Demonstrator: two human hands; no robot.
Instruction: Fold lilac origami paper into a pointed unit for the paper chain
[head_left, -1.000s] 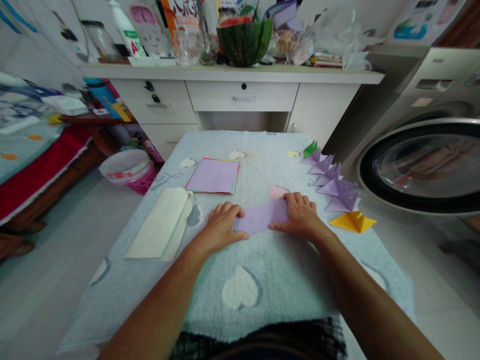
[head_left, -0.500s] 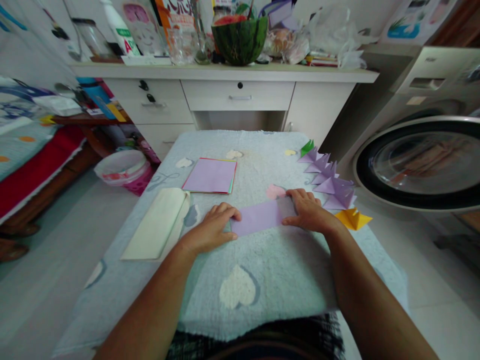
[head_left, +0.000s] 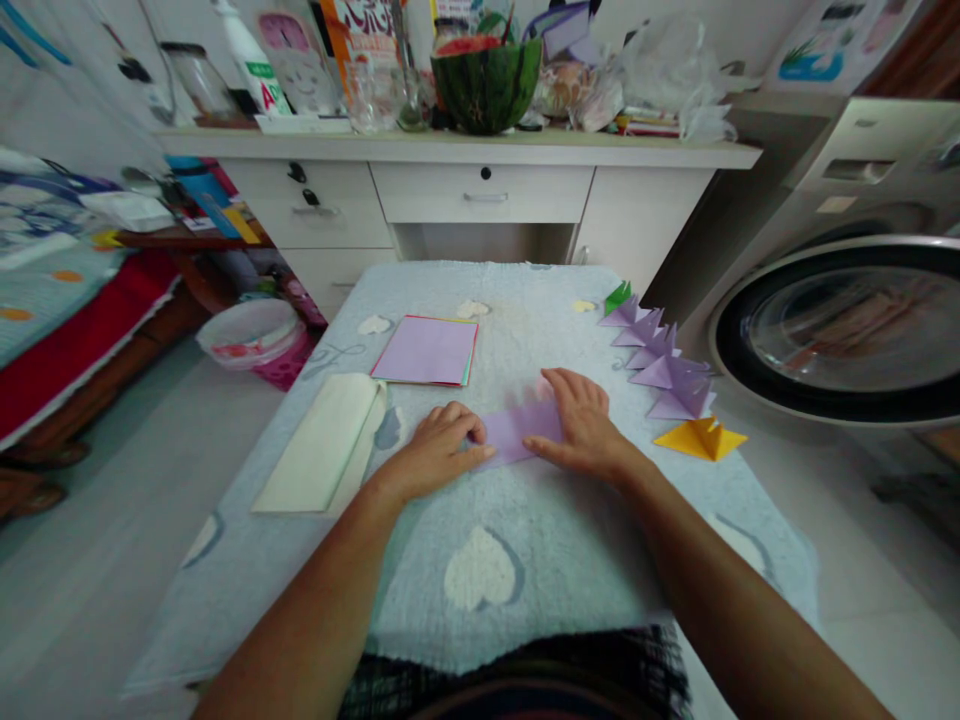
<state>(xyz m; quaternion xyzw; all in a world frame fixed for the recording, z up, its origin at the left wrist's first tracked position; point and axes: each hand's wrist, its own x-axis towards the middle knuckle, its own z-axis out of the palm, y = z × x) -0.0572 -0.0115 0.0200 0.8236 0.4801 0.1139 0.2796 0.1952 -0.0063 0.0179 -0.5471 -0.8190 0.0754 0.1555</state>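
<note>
A strip of folded purple origami paper (head_left: 514,430) lies flat on the cloth-covered table in front of me. My left hand (head_left: 446,447) is at its left end, fingers bent and thumb pressed along the edge, gripping it. Over the right end rests my right hand (head_left: 581,425), thumb and fingers spread apart, slightly blurred; it covers that end. Behind and to the left is a square stack of coloured paper (head_left: 426,350) with a purple sheet on top. A folded pale cloth or paper piece (head_left: 319,445) sits left of my left hand.
Along the table's right side runs a row of purple folded-paper pieces (head_left: 660,360), with a green one (head_left: 618,297) behind and a yellow one (head_left: 703,438) in front. A cut watermelon (head_left: 487,88) stands on the back counter. A washing machine (head_left: 847,300) is at right, a waste bin (head_left: 259,340) at left.
My right hand has slid left along the purple paper toward my left hand, its fingers spreading wider. My left hand stays at the left end. The view has shifted slightly.
</note>
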